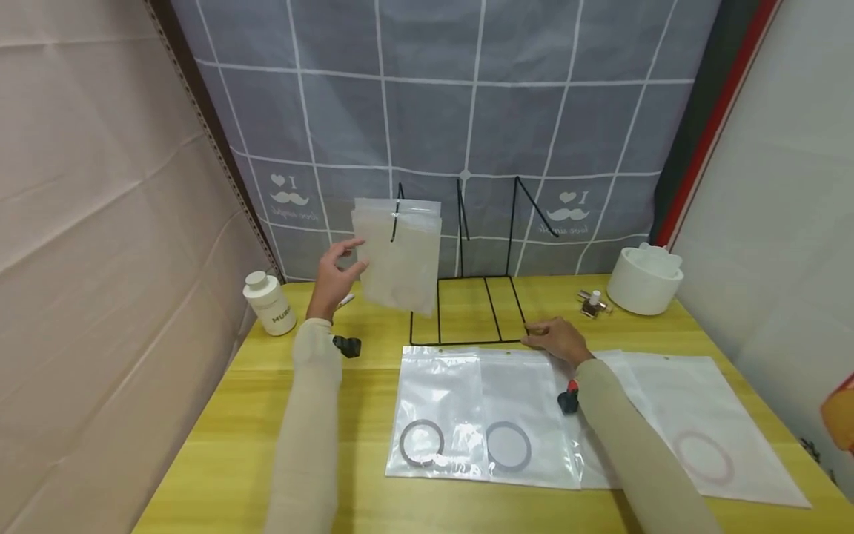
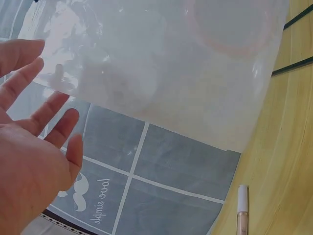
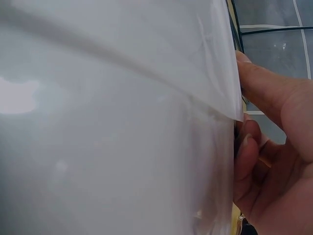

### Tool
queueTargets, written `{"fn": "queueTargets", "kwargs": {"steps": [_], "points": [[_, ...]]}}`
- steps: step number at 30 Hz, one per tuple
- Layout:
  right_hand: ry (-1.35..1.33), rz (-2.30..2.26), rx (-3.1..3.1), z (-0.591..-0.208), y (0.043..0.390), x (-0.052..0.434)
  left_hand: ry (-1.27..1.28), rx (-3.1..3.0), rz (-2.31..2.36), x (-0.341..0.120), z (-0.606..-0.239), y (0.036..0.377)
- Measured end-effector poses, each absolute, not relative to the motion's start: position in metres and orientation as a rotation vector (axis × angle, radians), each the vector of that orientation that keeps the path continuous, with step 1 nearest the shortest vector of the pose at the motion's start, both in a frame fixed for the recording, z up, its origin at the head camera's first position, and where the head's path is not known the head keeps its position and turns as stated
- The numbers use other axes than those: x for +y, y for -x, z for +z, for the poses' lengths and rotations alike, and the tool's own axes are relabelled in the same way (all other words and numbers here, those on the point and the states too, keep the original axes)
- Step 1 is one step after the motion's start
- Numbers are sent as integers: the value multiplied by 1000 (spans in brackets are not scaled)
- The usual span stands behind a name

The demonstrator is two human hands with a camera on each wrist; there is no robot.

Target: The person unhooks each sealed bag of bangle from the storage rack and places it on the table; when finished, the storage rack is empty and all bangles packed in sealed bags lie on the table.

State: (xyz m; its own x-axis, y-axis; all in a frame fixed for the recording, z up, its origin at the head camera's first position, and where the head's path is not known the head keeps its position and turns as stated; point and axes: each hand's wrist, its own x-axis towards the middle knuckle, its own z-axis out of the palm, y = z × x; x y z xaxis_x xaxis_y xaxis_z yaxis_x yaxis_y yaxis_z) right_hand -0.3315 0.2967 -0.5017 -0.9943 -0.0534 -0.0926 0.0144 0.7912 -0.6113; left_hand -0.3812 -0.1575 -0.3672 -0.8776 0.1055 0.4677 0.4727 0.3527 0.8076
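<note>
Your left hand (image 1: 331, 276) is released, fingers spread beside the frosted bag (image 1: 400, 252) hanging on the wire rack (image 1: 467, 311). Your right hand (image 1: 557, 340) rests relaxed on the rack's base at the worktop (image 1: 220, 445).

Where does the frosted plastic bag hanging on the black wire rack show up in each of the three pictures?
Head: hanging frosted bag sits left of centre on the black wire rack, beside the open left hand.
Left wrist: the bag fills the top, fingers at its left edge.
Right wrist: cannot tell; bags there lie by the right hand.
Shared landmark: grey checked curtain.
</note>
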Motion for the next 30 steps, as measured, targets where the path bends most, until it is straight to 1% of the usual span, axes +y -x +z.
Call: {"fn": "queueTargets", "kwargs": {"steps": [6,13,25,30], "points": [[5,-979,2871,-500,330,294,506,-2286,-1557,-157,-368,379],[-4,-969,2871,-497,331,292,588,-2312,-1660,-153,-360,379],[-26,-952,2880,-501,329,292,604,-2213,-1697,-151,-365,374],[-20,-943,2884,-501,330,293,600,-2238,-1699,-152,-360,362]]}}
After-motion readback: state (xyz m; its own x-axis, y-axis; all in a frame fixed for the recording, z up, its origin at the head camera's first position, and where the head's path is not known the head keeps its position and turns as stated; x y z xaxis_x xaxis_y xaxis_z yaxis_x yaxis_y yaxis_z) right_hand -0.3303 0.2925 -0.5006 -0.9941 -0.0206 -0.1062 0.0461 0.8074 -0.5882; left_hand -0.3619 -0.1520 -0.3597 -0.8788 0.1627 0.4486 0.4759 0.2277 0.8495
